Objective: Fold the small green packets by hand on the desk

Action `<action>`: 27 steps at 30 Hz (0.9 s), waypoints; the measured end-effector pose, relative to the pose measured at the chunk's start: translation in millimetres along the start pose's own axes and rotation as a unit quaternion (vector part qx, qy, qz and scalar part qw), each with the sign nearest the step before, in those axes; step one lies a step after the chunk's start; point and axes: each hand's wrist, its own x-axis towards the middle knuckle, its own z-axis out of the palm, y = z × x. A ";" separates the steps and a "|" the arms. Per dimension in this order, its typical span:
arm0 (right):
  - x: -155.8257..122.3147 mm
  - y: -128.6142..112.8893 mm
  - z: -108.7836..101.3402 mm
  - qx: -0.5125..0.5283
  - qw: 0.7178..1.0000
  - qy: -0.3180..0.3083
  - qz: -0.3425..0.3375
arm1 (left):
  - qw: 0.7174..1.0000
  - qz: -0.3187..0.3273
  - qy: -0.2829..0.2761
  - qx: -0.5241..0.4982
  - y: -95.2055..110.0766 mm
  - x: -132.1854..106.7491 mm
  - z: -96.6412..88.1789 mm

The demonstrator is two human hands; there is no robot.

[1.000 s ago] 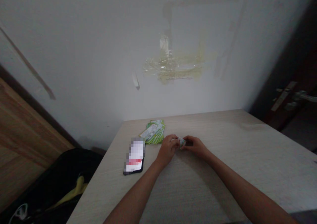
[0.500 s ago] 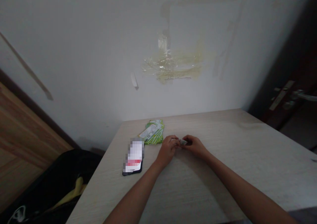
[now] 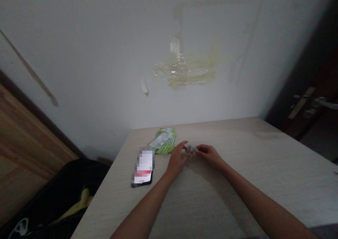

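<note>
My left hand (image 3: 177, 158) and my right hand (image 3: 208, 154) meet over the pale table (image 3: 237, 168), both pinching a small folded packet (image 3: 191, 148) between their fingertips. The packet is light with a touch of green and is partly hidden by the fingers. Just left of my left hand lies a fanned stack of green-and-white sachets (image 3: 163, 141). A dark phone (image 3: 143, 167) lies flat further to the left, near the table's left edge.
A white wall with old tape marks (image 3: 185, 70) rises behind the table. A black bag (image 3: 52, 200) sits on the floor at lower left beside a wooden panel (image 3: 18, 144). A dark door with a metal handle (image 3: 320, 101) stands at the right.
The hands stay together at the same spot. The fingers have shifted on the small packet, lifting it slightly so more of it shows.
</note>
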 end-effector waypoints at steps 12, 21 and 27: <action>0.9 4.9 3.7 -0.071 0.996 0.046 -0.006 | 1.000 -0.014 0.013 0.006 3.9 0.4 -0.6; -4.8 -3.1 -0.7 -0.227 0.954 0.130 -0.144 | 0.999 -0.044 0.022 -0.017 9.9 1.4 -2.3; -6.3 -4.6 4.1 -0.264 0.939 0.076 -0.206 | 0.996 -0.081 0.025 -0.024 14.7 1.6 -0.6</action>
